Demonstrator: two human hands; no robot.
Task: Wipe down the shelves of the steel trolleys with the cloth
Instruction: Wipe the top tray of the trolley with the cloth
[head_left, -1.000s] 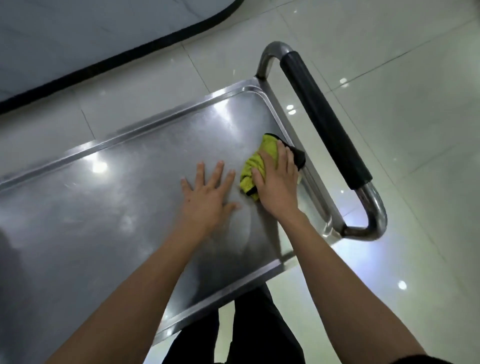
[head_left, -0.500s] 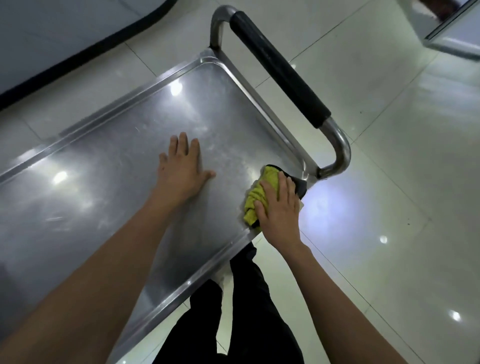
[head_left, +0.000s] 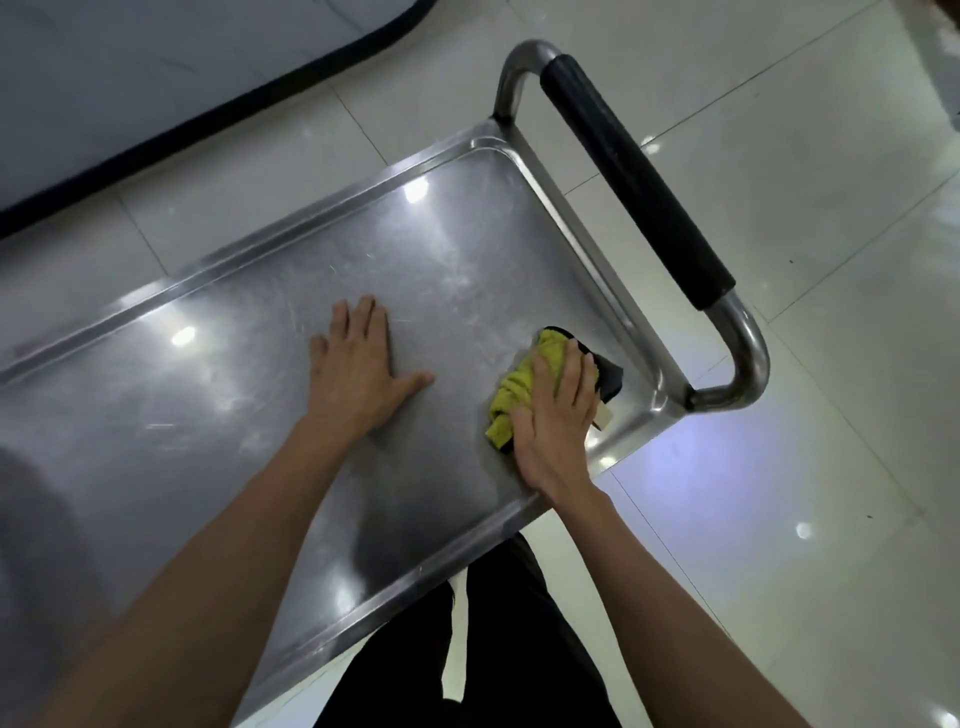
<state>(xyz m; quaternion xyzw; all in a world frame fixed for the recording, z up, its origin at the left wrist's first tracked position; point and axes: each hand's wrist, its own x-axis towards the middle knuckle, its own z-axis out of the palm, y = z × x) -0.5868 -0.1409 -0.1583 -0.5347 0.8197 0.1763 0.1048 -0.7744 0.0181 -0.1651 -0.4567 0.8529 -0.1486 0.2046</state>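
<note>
Steel fills the frame: the top shelf (head_left: 218, 415) of a trolley runs from the left edge toward its handle end at right, scuffed and catching spots of overhead light. At the middle of the shelf a person's left hand (head_left: 358, 371) lies flat on the metal, palm down, fingers straight and close together, thumb spread to the side. Just to its right, near the shelf's handle-end corner, the right hand (head_left: 558, 426) presses down on a bunched yellow-green cloth (head_left: 524, 384) with a black edge, fingers laid over the top of it and the thumb along its near side. The cloth rests on the shelf surface, close to the raised rim. Beyond that rim stands the trolley's push handle (head_left: 636, 179), a bent steel tube with a black grip sleeve. Pale glossy floor tiles (head_left: 810, 260) surround the trolley.
</note>
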